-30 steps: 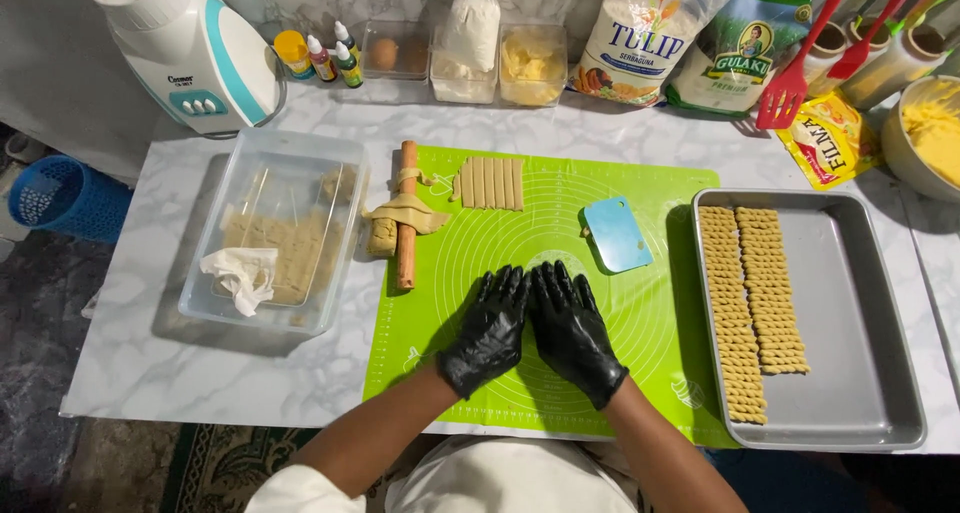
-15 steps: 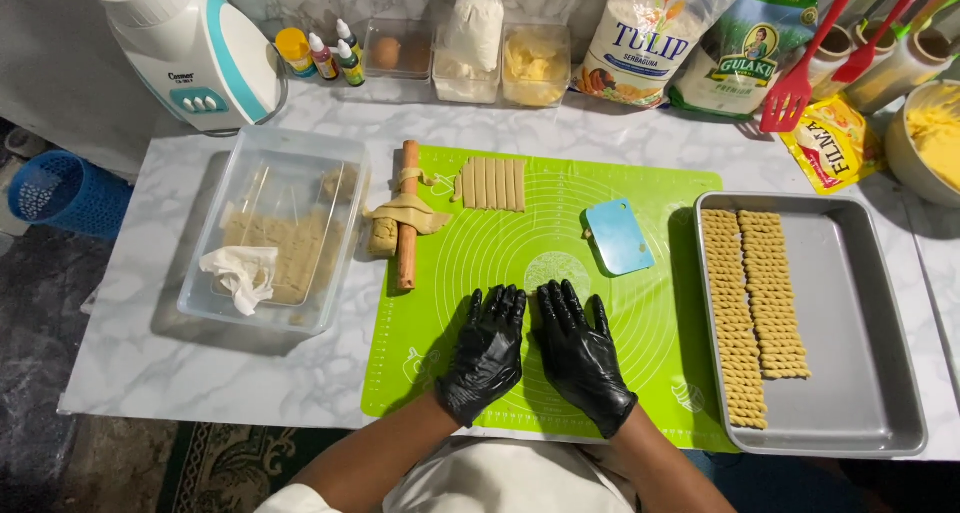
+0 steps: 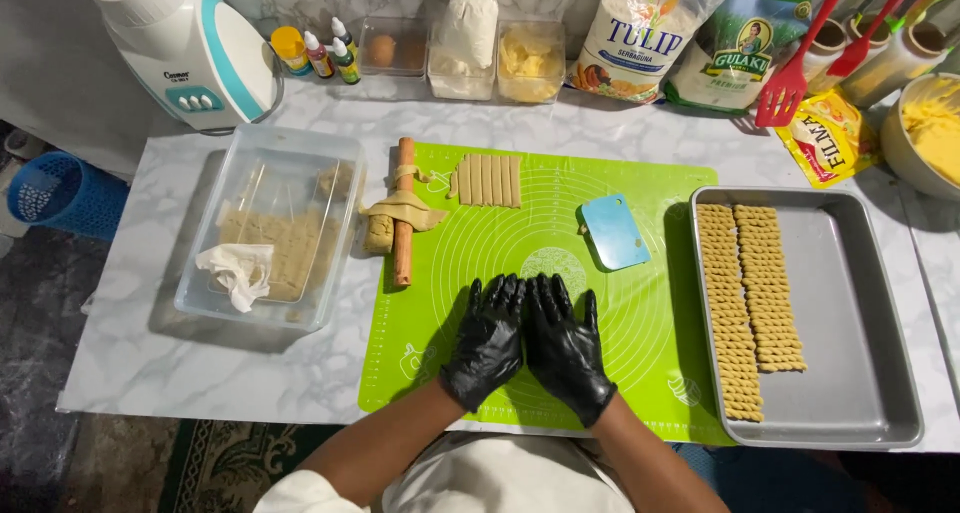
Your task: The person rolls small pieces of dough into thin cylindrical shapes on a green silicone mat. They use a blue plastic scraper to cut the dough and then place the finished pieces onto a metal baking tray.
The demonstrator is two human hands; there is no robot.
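Observation:
My left hand (image 3: 487,341) and my right hand (image 3: 565,348), both in black gloves, lie flat, palms down and side by side, on the near middle of a green silicone mat (image 3: 650,313). Whether anything lies under the palms is hidden. Several cut dough strips (image 3: 487,180) sit at the mat's far edge. To their left is a wooden rolling pin (image 3: 403,258) with a piece of dough (image 3: 405,211) draped over it. A light blue scraper (image 3: 613,232) rests just beyond my right hand.
A metal tray (image 3: 850,303) on the right holds two rows of twisted dough sticks (image 3: 748,293). On the left, a clear tub (image 3: 330,183) holds dough and a crumpled white sheet. A mixer (image 3: 180,43), bags, small containers, a red spatula (image 3: 790,83) and a bowl (image 3: 895,138) line the back.
My hands slid a little toward me on the mat, drew slightly apart, then came back together side by side. Nothing else moved.

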